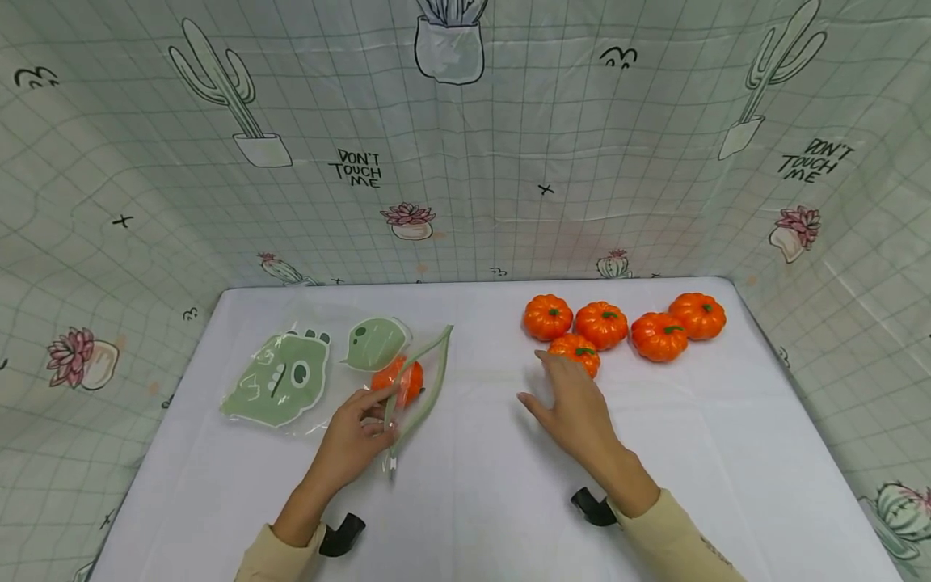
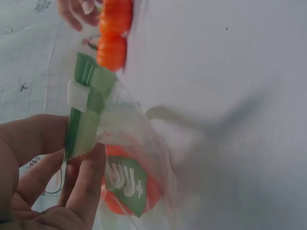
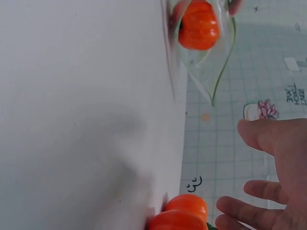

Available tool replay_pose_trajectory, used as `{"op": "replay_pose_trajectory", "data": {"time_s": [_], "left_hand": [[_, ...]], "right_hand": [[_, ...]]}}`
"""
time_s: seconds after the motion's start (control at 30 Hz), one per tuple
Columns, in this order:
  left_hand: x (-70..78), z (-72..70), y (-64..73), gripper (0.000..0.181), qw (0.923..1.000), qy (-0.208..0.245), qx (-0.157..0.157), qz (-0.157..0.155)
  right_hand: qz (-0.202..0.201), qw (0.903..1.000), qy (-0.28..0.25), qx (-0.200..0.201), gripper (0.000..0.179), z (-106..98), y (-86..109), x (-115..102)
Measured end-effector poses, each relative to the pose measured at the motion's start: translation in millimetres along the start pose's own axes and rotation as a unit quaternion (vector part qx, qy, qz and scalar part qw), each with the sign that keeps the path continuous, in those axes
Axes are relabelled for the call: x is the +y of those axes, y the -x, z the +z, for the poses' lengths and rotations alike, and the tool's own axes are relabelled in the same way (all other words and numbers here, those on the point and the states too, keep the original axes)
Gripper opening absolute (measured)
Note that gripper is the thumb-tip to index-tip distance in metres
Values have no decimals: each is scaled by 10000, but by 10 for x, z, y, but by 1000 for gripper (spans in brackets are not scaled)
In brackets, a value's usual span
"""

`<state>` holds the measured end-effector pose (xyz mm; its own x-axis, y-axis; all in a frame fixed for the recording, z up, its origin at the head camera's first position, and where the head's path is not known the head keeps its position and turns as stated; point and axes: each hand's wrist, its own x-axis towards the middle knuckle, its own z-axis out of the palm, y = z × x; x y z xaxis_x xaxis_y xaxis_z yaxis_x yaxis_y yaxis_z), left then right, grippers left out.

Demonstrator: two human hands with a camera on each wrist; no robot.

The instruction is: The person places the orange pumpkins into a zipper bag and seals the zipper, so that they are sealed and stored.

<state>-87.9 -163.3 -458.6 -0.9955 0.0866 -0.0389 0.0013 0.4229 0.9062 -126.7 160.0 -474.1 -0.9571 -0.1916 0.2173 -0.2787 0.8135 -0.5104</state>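
My left hand [image 1: 352,440] pinches the mouth of a clear zip bag [image 1: 294,376] printed with a green cartoon face, at the edge with the green zip strip. A white slider [image 2: 78,96] sits on that strip. The bag's mouth gapes toward the right, and inside it lies one small orange pumpkin [image 1: 414,381], partly hidden behind the fingers. On the right, my right hand [image 1: 578,412] reaches over the table with its fingers extended and thumb spread. Its fingertips overlap the nearest pumpkin [image 1: 584,351] in the head view; the right wrist view shows nothing in its grasp.
Behind the right hand stand more orange pumpkins: one at the left [image 1: 548,317], one beside it [image 1: 601,325], and a pair, the nearer pumpkin [image 1: 659,336] and the farther pumpkin [image 1: 697,315]. A patterned cloth [image 1: 480,162] rises behind the white table [image 1: 480,501].
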Motion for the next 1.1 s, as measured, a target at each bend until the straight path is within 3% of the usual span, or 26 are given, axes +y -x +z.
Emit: {"op": "replay_pose_trajectory", "data": {"time_s": [0.27,0.8,1.1], "left_hand": [[46,14,-7,59,9997,-241,74,-2],[52,19,-23,61,9999,38,14,-150],[41,43,-30,61,9996,215,20,-176]], "right_hand": [[0,9998,-21,207,62,-109,-14,89],[68,9958,240,882,64,-272,-73,496],[285,9976,217,598,76,-279,-62,631]]}}
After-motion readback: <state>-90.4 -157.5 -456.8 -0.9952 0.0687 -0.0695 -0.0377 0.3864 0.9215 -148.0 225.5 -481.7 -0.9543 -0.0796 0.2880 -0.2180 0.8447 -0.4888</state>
